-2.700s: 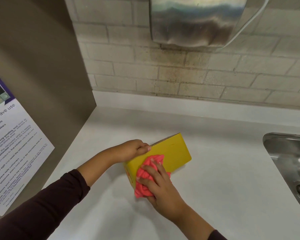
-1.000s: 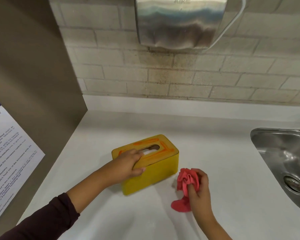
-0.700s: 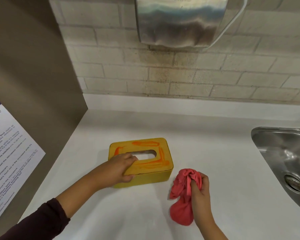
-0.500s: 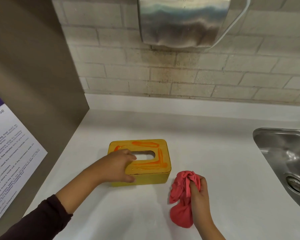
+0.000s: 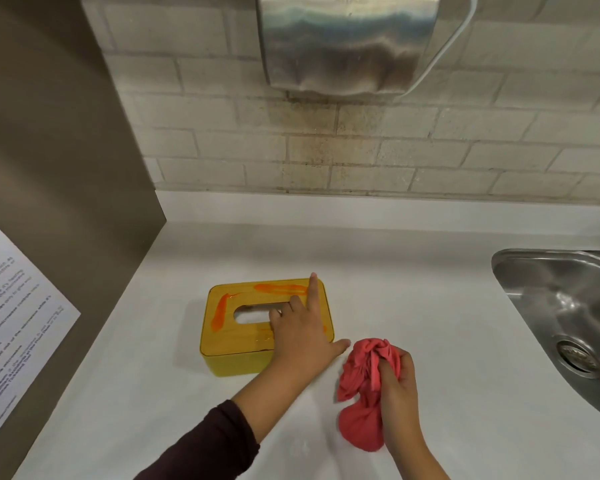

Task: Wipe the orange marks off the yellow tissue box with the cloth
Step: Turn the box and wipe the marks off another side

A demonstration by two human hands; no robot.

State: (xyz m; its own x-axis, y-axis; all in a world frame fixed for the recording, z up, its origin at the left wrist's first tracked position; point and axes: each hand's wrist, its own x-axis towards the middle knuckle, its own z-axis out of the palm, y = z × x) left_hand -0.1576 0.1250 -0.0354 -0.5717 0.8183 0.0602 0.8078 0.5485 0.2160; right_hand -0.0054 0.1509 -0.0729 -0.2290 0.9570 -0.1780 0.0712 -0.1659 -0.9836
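The yellow tissue box (image 5: 232,337) stands flat on the white desk (image 5: 395,289), lid up, at about 8 o'clock from the middle of the view and close to the brown panel (image 5: 49,150) on that side. Orange marks (image 5: 280,289) show on the lid: one streak along the edge at 12 o'clock and another down the edge at 9 o'clock beside the oval slot (image 5: 253,311). The left hand (image 5: 300,336) rests on the 3 o'clock end of the lid, index finger stretched straight to the far corner, thumb splayed off the box over the desk, the other fingers bent at the slot's rim; it clasps nothing. The right hand (image 5: 400,393) lies at 4 o'clock from the box, apart from it, fingers clenched round a bunched pink-red cloth (image 5: 361,393) whose lower end hangs to the desk. A dark sleeve (image 5: 205,445) covers the left forearm. A steel sink (image 5: 520,268) is set in at 3 o'clock, a metal hand dryer (image 5: 347,43) hangs on the brick wall (image 5: 361,161) at 12 o'clock, and a printed notice (image 5: 11,334) is stuck to the panel at 9 o'clock.
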